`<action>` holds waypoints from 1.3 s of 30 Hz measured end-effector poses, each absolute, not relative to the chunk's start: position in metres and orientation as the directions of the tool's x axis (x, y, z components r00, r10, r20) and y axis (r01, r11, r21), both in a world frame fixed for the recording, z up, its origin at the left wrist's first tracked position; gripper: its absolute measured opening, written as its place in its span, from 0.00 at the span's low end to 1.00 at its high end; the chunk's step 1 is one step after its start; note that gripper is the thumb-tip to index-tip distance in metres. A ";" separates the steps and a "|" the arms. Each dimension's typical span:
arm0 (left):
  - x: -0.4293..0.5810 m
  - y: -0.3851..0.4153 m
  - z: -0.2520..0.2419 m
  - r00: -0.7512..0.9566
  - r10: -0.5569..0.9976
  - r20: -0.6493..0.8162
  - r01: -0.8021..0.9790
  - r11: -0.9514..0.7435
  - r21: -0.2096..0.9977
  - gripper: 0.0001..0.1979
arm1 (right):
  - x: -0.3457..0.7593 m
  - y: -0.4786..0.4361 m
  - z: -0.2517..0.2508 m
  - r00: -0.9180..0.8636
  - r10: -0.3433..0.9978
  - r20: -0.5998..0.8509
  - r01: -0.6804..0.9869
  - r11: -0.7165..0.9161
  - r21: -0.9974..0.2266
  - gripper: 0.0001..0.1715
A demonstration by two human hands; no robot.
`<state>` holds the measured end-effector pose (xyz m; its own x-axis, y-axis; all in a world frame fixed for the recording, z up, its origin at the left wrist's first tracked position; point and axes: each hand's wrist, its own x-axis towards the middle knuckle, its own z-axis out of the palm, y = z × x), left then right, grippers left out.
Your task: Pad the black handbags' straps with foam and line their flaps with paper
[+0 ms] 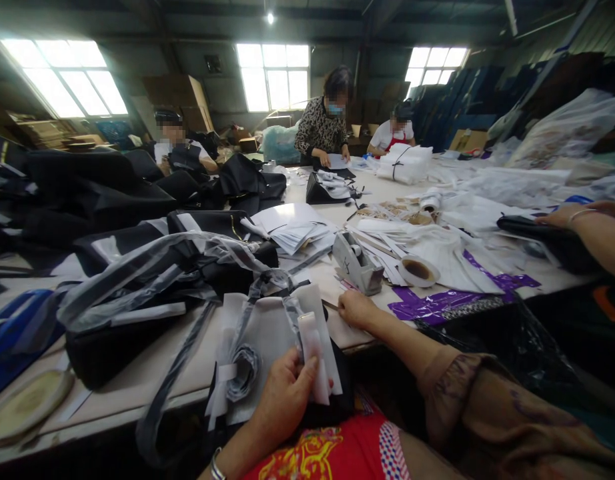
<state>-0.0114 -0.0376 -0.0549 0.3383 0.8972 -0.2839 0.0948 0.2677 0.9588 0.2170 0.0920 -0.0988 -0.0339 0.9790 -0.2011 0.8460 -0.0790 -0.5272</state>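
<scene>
My left hand [287, 383] is closed, its thumb pressing a folded white foam strip [312, 343] against a bag covered with white sheet [267, 320] at the table's front edge. A strap wrapped in clear film [241, 313] runs up from this bag, and a rolled film-wrapped strap end [245, 373] lies on its left side. My right hand [356, 309] rests on the tabletop with curled fingers, just in front of a grey tape dispenser [357, 263]. What its fingertips hold, if anything, is hidden.
Black bags [112, 340] with wrapped straps crowd the left. White paper sheets [292, 227], a tape roll [418, 271] and purple plastic [437, 303] lie around the dispenser. A neighbour's hand [562, 217] is on a black bag at right. Several people work across the table.
</scene>
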 end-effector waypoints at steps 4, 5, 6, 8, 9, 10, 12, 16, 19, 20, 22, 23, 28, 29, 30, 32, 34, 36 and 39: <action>-0.013 -0.039 -0.055 0.355 0.888 -0.292 0.080 0.283 0.956 0.24 | 0.221 0.091 -0.099 -0.015 0.982 -0.187 0.586 -0.143 -0.798 0.05; -0.014 -0.039 -0.056 0.362 0.885 -0.292 0.074 0.285 0.956 0.24 | 0.221 0.090 -0.098 -0.012 0.981 -0.194 0.491 -0.163 -0.856 0.09; -0.014 -0.038 -0.057 0.367 0.884 -0.291 0.069 0.286 0.956 0.24 | 0.220 0.088 -0.096 -0.013 0.979 -0.203 0.392 -0.182 -0.902 0.14; -0.015 -0.038 -0.059 0.372 0.881 -0.291 0.067 0.287 0.955 0.24 | 0.218 0.084 -0.093 -0.024 0.975 -0.220 0.195 -0.212 -0.958 0.24; -0.015 -0.037 -0.060 0.370 0.881 -0.293 0.067 0.290 0.955 0.25 | 0.217 0.082 -0.092 -0.035 0.973 -0.230 0.106 -0.225 -0.968 0.27; -0.015 -0.037 -0.061 0.368 0.882 -0.296 0.065 0.293 0.954 0.25 | 0.215 0.080 -0.090 -0.046 0.969 -0.242 0.026 -0.241 -0.970 0.29; -0.015 -0.036 -0.061 0.363 0.882 -0.299 0.060 0.299 0.953 0.25 | 0.212 0.077 -0.089 -0.069 0.960 -0.270 -0.111 -0.276 -0.955 0.29; -0.014 -0.036 -0.060 0.361 0.882 -0.303 0.055 0.304 0.951 0.25 | 0.206 0.072 -0.089 -0.103 0.948 -0.302 -0.317 -0.319 -0.893 0.22; -0.014 -0.037 -0.057 0.358 0.881 -0.309 0.056 0.310 0.949 0.25 | 0.204 0.069 -0.088 -0.135 0.943 -0.304 -0.423 -0.333 -0.843 0.21; -0.014 -0.037 -0.056 0.359 0.880 -0.312 0.056 0.314 0.948 0.25 | 0.204 0.068 -0.086 -0.153 0.940 -0.305 -0.449 -0.341 -0.826 0.20; -0.013 -0.037 -0.053 0.356 0.879 -0.316 0.045 0.322 0.946 0.25 | 0.204 0.065 -0.080 -0.196 0.930 -0.311 -0.482 -0.368 -0.795 0.16; -0.013 -0.037 -0.051 0.351 0.880 -0.319 0.038 0.328 0.944 0.25 | 0.204 0.064 -0.077 -0.222 0.923 -0.314 -0.493 -0.384 -0.781 0.14; -0.013 -0.037 -0.049 0.346 0.878 -0.331 0.030 0.342 0.939 0.23 | 0.200 0.048 -0.061 -0.254 0.937 -0.240 -0.472 -0.336 -0.815 0.17; -0.014 -0.037 -0.050 0.353 0.877 -0.327 0.029 0.339 0.940 0.23 | 0.198 0.043 -0.059 -0.247 0.945 -0.213 -0.450 -0.307 -0.839 0.22; -0.015 -0.037 -0.050 0.362 0.875 -0.322 0.025 0.336 0.941 0.23 | 0.197 0.037 -0.058 -0.241 0.951 -0.193 -0.425 -0.282 -0.860 0.28; -0.019 -0.036 -0.049 0.384 0.866 -0.320 0.006 0.344 0.939 0.23 | 0.193 0.024 -0.057 -0.239 0.953 -0.187 -0.367 -0.267 -0.891 0.34; -0.025 -0.035 -0.047 0.406 0.853 -0.330 -0.032 0.374 0.927 0.23 | 0.189 0.010 -0.057 -0.233 0.946 -0.227 -0.281 -0.289 -0.915 0.30; -0.032 -0.034 -0.043 0.422 0.839 -0.344 -0.072 0.409 0.910 0.22 | 0.186 -0.003 -0.057 -0.247 0.926 -0.286 -0.162 -0.330 -0.930 0.25; -0.043 -0.034 -0.038 0.431 0.830 -0.355 -0.129 0.446 0.886 0.20 | 0.183 -0.013 -0.053 -0.312 0.891 -0.328 0.045 -0.331 -0.943 0.27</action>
<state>-0.0428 -0.0337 -0.0383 0.4313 0.8295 -0.3548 -0.1290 0.4459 0.8857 0.1834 -0.0129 -0.0525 -0.3125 0.8915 -0.3281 0.0453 -0.3310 -0.9425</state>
